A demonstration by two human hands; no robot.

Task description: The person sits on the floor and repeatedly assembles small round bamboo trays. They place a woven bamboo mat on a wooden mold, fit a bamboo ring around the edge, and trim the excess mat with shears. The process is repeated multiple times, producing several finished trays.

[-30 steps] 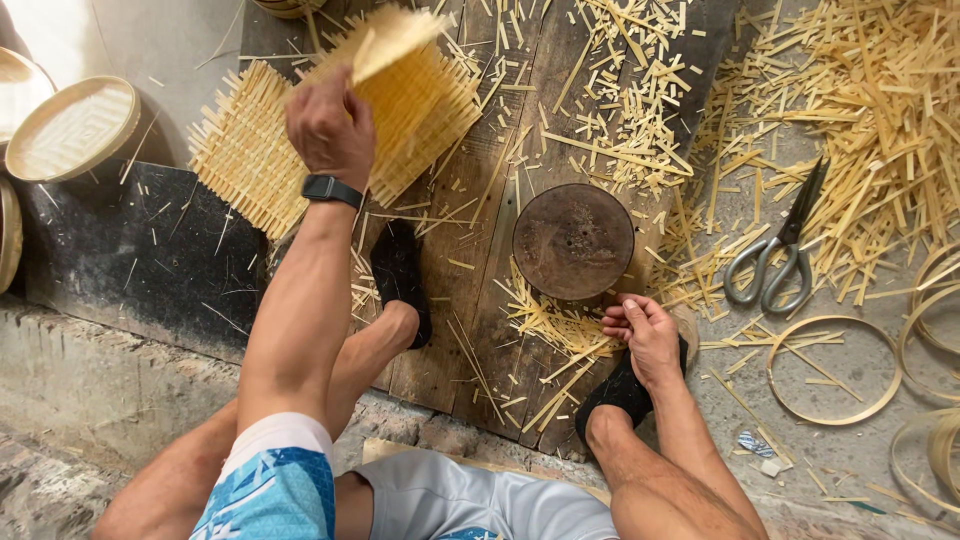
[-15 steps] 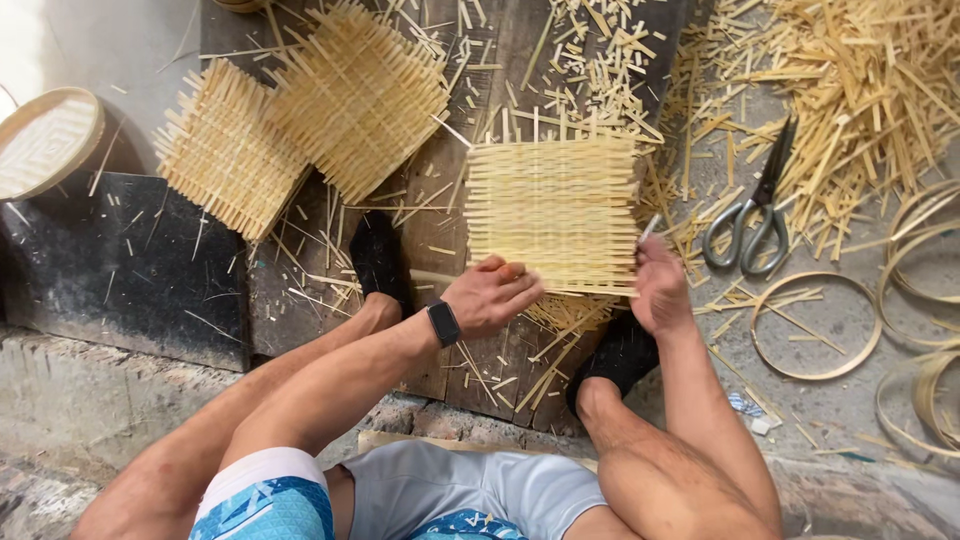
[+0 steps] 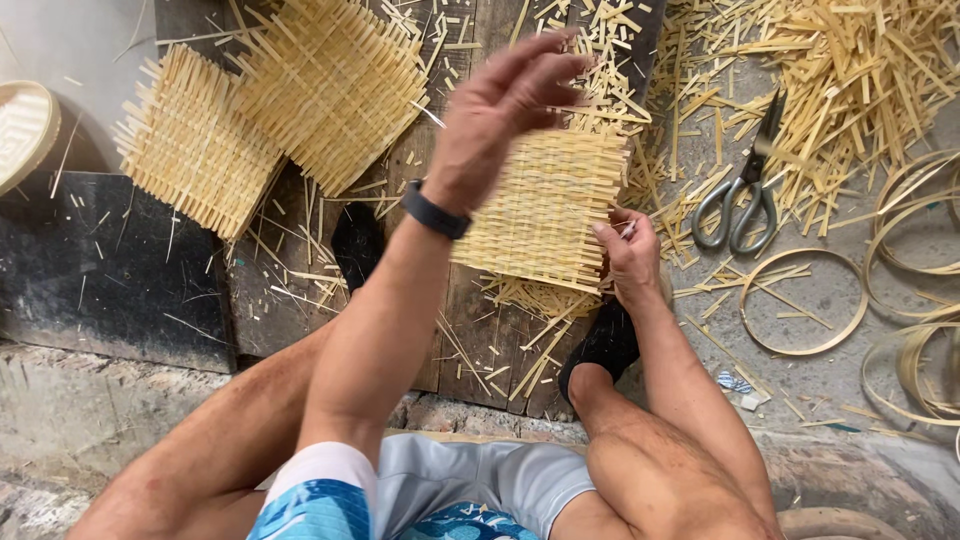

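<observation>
A square woven bamboo mat (image 3: 545, 205) lies flat on the dark wooden planks (image 3: 480, 330), in front of the person's knees and just left of the scissors (image 3: 742, 185). The right hand (image 3: 630, 255) holds the mat at its right edge, thumb on top and fingers (image 3: 622, 232) curled around the strip ends, so it is grasping the mat. The left hand (image 3: 505, 110) is raised above the mat's upper left part, blurred, with its fingers spread and loose; it holds nothing and does not touch the weave. A black watch (image 3: 436, 212) sits on that wrist.

Under the mat's near edge, loose bamboo strips (image 3: 530, 300) stick out over the planks. A black shoe (image 3: 600, 345) rests just below the right hand, and a second black shoe (image 3: 356, 245) shows to the left of the mat, partly behind the left forearm.

Farther left of the mat lie two more woven squares (image 3: 270, 115), overlapping at one corner, one partly on the planks and one on a black slab (image 3: 100, 270). A round bamboo lid (image 3: 22, 132) sits at the far left edge of view.

To the right of the mat, past the scissors, a large heap of cut bamboo slivers (image 3: 860, 70) covers the concrete floor (image 3: 820, 300). Thin bamboo hoops (image 3: 805, 305) lie below and right of the scissors, some stacked at the right edge.
</observation>
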